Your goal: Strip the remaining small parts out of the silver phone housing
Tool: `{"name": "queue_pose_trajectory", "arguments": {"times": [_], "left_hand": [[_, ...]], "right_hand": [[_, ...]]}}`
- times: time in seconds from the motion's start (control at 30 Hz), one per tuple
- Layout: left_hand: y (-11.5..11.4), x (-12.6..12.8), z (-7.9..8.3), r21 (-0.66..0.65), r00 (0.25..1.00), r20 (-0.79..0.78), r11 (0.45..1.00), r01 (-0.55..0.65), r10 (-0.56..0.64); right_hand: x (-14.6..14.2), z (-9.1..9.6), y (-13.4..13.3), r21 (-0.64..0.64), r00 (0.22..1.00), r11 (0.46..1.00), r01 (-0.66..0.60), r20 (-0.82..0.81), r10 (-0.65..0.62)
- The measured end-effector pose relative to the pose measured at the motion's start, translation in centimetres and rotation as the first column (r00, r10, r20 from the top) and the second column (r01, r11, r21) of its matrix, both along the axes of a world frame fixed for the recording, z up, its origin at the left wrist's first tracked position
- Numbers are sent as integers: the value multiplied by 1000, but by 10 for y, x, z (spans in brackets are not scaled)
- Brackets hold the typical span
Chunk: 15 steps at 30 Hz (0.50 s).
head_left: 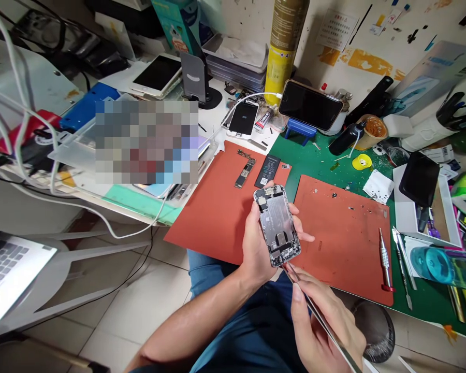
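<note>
In my left hand [255,241] lies an opened smartphone housing [276,223], its inside facing up and its bottom end toward me. My fingers wrap around its edges from below. My right hand [322,318] grips a pair of metal tweezers [314,309], whose tips meet the bottom edge of the housing; whether they pinch a small part there I cannot tell. Beyond the phone, on the red-brown mat [213,207], lie a removed logic board [245,168] and a black phone battery [267,171].
A second red-brown mat [341,248] holds tiny screws and a screwdriver [384,261]; metal picks [403,267] lie beside it. A phone [310,105] leans on a blue stand [301,129]. A loose screen [243,119] and a white parts box [423,228] are farther off. White cables [101,223] hang at left.
</note>
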<state>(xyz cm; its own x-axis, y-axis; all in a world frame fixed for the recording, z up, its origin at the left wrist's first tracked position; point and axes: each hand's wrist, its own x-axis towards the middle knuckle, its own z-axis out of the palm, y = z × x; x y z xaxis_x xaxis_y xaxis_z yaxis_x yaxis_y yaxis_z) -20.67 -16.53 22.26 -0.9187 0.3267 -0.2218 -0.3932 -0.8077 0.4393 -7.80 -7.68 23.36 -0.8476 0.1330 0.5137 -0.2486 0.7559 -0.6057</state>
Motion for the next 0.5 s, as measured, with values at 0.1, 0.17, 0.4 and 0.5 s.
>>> {"name": "queue_pose_trajectory", "arguments": {"times": [0.1, 0.17, 0.4, 0.5], "left_hand": [[1, 0, 1, -15, 999, 5, 999, -37, 37], [1, 0, 1, -27, 998, 12, 998, -60, 60], [3, 2, 5, -81, 991, 20, 988, -131, 133], [4, 3, 4, -94, 990, 6, 986, -136, 138]], "right_hand": [[5, -8, -6, 22, 998, 999, 39, -44, -38], [7, -13, -10, 50, 996, 998, 47, -75, -43], [12, -25, -22, 87, 986, 992, 95, -147, -82], [13, -23, -22, 85, 985, 990, 115, -140, -102]]}}
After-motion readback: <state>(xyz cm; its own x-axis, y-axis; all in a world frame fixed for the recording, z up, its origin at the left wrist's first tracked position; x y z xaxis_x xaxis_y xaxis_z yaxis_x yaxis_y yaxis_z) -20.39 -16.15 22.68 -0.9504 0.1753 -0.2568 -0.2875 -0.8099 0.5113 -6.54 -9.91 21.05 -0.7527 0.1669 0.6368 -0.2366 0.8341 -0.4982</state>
